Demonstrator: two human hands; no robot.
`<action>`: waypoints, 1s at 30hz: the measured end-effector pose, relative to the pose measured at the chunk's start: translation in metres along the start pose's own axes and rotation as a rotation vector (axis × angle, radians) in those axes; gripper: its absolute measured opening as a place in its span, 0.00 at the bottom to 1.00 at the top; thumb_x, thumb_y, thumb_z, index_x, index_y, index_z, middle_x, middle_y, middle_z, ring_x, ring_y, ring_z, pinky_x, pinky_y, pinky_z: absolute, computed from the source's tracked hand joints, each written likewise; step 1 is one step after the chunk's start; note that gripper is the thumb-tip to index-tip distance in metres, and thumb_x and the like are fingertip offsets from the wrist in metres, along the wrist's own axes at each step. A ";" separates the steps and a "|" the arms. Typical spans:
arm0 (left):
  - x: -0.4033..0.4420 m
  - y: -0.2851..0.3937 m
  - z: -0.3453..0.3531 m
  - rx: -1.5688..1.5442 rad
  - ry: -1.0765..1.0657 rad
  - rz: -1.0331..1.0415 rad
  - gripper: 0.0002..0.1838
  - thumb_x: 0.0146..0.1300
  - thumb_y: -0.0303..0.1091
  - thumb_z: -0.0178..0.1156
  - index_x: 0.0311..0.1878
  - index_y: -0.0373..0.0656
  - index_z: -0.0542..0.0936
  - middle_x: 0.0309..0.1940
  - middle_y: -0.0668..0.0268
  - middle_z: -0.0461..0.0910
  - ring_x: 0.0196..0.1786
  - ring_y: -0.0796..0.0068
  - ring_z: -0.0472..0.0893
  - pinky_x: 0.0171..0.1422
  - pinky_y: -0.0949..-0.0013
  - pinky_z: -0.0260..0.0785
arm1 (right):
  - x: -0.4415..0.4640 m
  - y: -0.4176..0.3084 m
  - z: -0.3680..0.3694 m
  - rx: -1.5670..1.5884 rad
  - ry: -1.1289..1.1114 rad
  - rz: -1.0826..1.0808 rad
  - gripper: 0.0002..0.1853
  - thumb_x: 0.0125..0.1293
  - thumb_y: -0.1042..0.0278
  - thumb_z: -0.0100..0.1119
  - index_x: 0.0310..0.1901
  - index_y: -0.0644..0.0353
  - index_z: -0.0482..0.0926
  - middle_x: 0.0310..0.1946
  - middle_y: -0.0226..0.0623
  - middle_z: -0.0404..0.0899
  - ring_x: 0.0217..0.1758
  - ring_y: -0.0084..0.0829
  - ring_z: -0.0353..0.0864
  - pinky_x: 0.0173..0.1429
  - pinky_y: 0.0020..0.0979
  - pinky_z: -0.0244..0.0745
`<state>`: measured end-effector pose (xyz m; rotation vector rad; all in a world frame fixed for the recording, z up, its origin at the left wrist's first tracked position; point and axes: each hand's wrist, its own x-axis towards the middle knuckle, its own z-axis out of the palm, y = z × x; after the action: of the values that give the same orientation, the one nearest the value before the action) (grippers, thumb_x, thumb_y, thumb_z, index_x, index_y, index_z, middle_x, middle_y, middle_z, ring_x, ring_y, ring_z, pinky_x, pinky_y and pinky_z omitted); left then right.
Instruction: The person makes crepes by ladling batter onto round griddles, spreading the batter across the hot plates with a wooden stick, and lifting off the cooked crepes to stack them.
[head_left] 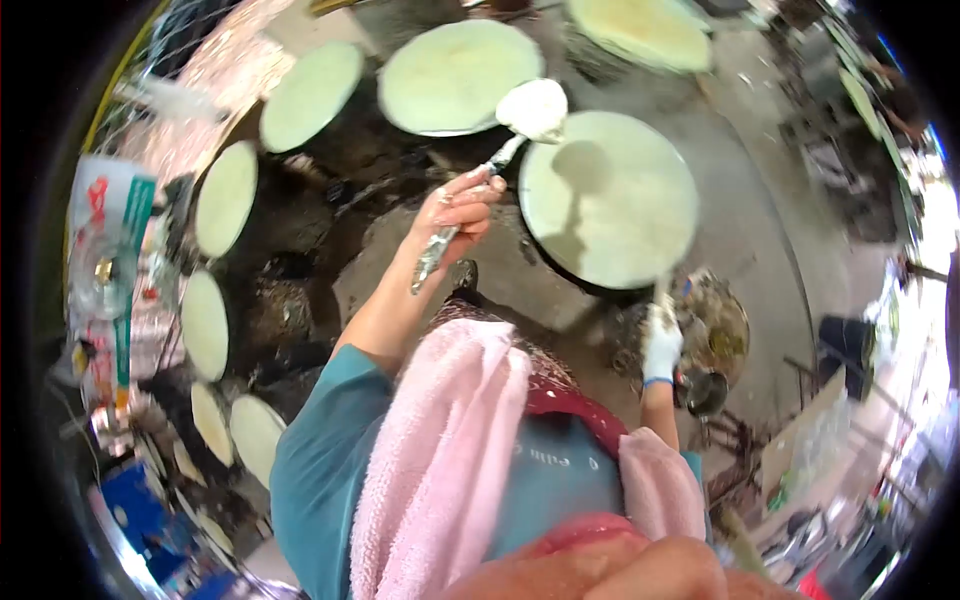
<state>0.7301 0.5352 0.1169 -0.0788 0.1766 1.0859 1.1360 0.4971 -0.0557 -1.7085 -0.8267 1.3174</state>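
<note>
My left hand (pixel 458 213) is closed around the handle of a ladle (pixel 535 110), whose bowl is coated in white batter. The bowl is raised over the gap between two round griddles and casts a shadow on the nearer one. A smooth pale-green batter sheet (pixel 640 210) covers that round griddle at the centre right. My right hand (pixel 660 350), in a white glove, is closed at the griddle's lower edge. A thin pale stick-like tool (pixel 662 290) rises from its fingers; its exact kind is unclear.
More round griddles with pale sheets (pixel 460 78) curve along the top and left. A dark metal pot (pixel 703 392) and a cluttered round container (pixel 725 325) are beside my right hand. Plastic bags (pixel 108 220) hang at far left. A pink towel (pixel 440 450) drapes over my chest.
</note>
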 end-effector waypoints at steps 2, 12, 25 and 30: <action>-0.030 0.026 0.006 0.211 0.196 0.129 0.18 0.77 0.36 0.41 0.44 0.26 0.70 0.16 0.77 0.63 0.08 0.88 0.61 0.15 0.79 0.48 | 0.006 -0.001 0.008 -0.108 -0.003 0.245 0.21 0.68 0.65 0.59 0.62 0.58 0.75 0.30 0.24 0.78 0.22 0.13 0.69 0.24 0.19 0.64; -0.190 0.249 -0.017 0.693 0.566 0.420 0.17 0.71 0.40 0.51 0.40 0.33 0.76 0.16 0.75 0.63 0.11 0.88 0.57 0.17 0.78 0.46 | 0.007 -0.120 0.468 -0.582 -0.513 -0.368 0.53 0.52 0.45 0.72 0.73 0.62 0.53 0.55 0.51 0.77 0.56 0.43 0.78 0.59 0.35 0.70; -0.224 0.420 -0.005 0.495 0.491 0.417 0.17 0.74 0.37 0.46 0.46 0.28 0.74 0.17 0.76 0.64 0.08 0.90 0.56 0.15 0.81 0.44 | 0.080 -0.218 0.707 -1.241 -0.246 -0.755 0.20 0.64 0.64 0.48 0.58 0.54 0.72 0.38 0.52 0.82 0.42 0.52 0.83 0.48 0.48 0.76; -0.184 0.443 -0.006 0.436 0.373 0.334 0.17 0.73 0.36 0.47 0.46 0.27 0.75 0.16 0.76 0.63 0.08 0.90 0.55 0.16 0.80 0.44 | 0.168 -0.378 0.648 -1.064 -0.154 -1.152 0.18 0.63 0.58 0.50 0.52 0.51 0.79 0.45 0.48 0.81 0.48 0.49 0.80 0.54 0.47 0.74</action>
<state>0.2544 0.5800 0.1546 0.1471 0.7792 1.3352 0.5401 0.9487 0.1216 -1.2933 -2.3908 0.1358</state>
